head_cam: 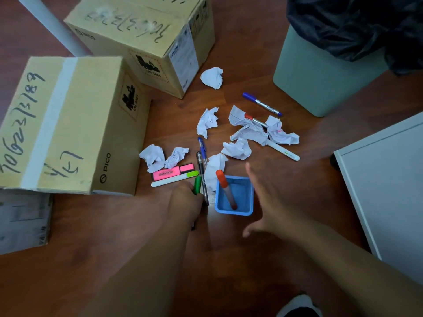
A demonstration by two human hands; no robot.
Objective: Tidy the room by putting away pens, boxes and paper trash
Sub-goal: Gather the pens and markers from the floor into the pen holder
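A blue pen holder [242, 210] stands on the wooden floor with an orange-capped marker [223, 179] leaning in it. My left hand [185, 202] is closed around a green marker [197, 185] just left of the holder. My right hand [267, 200] hovers open to the holder's right, holding nothing. On the floor lie a black pen [201, 165], a blue pen [202, 148], a pink highlighter [171, 172], a white pen with a green cap [174, 180], a purple marker [262, 104], a red-capped marker [255, 120] and a white pen [283, 152]. Several crumpled paper balls [212, 77] are scattered among them.
Two taped cardboard boxes [68, 124] [142, 35] sit at the left and back left. A pale green bin [320, 76] with a black liner stands at the back right. A white cabinet [384, 184] is at the right. A grey parcel [23, 220] lies at the left edge.
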